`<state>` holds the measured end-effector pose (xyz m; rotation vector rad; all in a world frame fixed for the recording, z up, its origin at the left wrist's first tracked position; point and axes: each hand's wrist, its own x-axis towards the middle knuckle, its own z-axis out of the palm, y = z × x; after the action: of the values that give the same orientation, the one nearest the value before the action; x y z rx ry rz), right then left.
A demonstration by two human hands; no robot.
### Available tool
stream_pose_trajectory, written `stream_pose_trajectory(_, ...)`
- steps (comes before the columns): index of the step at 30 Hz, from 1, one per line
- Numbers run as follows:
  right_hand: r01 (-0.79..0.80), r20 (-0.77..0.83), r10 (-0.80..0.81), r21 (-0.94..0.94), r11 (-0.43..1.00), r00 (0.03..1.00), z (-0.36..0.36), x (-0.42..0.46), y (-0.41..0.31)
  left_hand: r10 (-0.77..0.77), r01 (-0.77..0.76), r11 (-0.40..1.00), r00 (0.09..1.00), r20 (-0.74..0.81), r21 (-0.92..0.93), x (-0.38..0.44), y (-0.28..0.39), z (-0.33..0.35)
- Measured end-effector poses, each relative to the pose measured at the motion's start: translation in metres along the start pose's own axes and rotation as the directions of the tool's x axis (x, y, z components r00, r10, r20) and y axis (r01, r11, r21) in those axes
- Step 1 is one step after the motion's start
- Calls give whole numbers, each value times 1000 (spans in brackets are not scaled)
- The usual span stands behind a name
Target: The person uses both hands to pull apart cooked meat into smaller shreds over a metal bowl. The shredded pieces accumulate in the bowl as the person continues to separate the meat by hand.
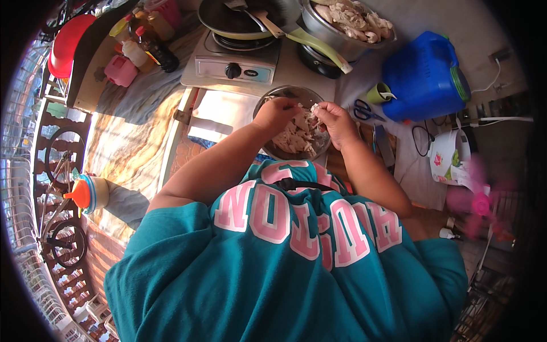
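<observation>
Before me a round metal bowl holds a heap of shredded cooked chicken. My right hand pinches a ragged piece of chicken over the bowl's right side. Over the bowl's far left part, my left hand has its fingers drawn together, with a small pale shred showing at their tips. A short gap lies between the two hands' fingertips. Behind the bowl, at the upper right, a large metal pot is heaped with pieces of cooked chicken.
A frying pan with a spatula across it sits on a single-burner stove. Right of the bowl lie blue-handled scissors, a cleaver-like blade and a blue jerrycan. A pink fan spins at far right. Bottles stand upper left.
</observation>
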<state>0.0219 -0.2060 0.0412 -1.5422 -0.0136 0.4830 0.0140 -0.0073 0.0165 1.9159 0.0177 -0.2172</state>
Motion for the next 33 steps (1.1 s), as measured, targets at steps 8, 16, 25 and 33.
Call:
stream_pose_trajectory(8, -144, 41, 140, 127, 981, 989, -9, 0, 2, -64, 24, 971, 985, 161, 237, -15, 15, -13)
stream_pose_trajectory(16, -126, 113, 133, -67, 990, 985, -4, 2, 2, 84, -85, 996, 996, 37, 25, -11, 8, 1)
stream_pose_trajectory(25, -49, 106, 71, -197, 979, 992, 0, -2, -1, 94, -102, 976, 994, 51, 193, -10, 4, -1)
stream_pose_trajectory(33, -178, 99, 171, 68, 982, 980, 0, -1, -2, 55, -58, 997, 997, 59, 47, -13, 10, 0)
